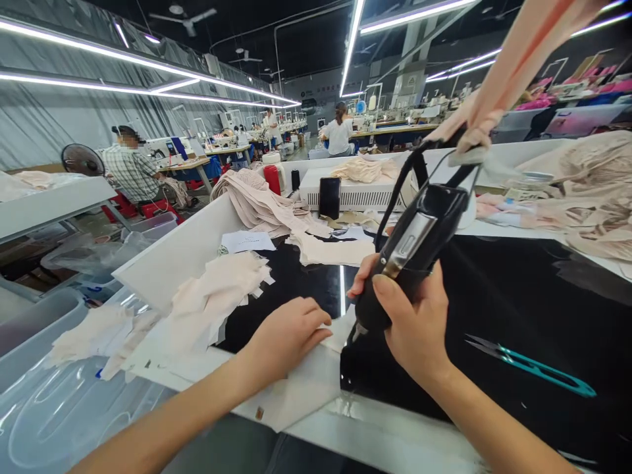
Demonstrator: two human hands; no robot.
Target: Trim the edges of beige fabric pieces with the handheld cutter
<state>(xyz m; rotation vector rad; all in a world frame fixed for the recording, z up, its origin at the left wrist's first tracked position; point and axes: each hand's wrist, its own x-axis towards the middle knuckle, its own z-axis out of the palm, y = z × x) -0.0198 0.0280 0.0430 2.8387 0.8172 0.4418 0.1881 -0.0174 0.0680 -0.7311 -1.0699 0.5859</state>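
Observation:
My right hand [417, 319] is wrapped round a black hand-held tool [422, 227] with a silver plate on its side. The tool is tilted, its metal tip low over the near edge of the black table surface. A knotted pink cloth strip [498, 85] and a black strap hold it from above. My left hand [291, 332] has its fingers curled together on a pale fabric piece [301, 388] at the table edge, left of the tip. Its fingertips partly hide the fabric. To the right lie teal thread snips [538, 368].
Stacked pale fabric pieces [217, 289] lie at left, above clear plastic bins [54, 401]. Behind are a white vented box [355, 187], a phone [330, 197], a red thread cone [272, 180] and heaped fabric [592, 191] at right. Other people sit at sewing tables farther off.

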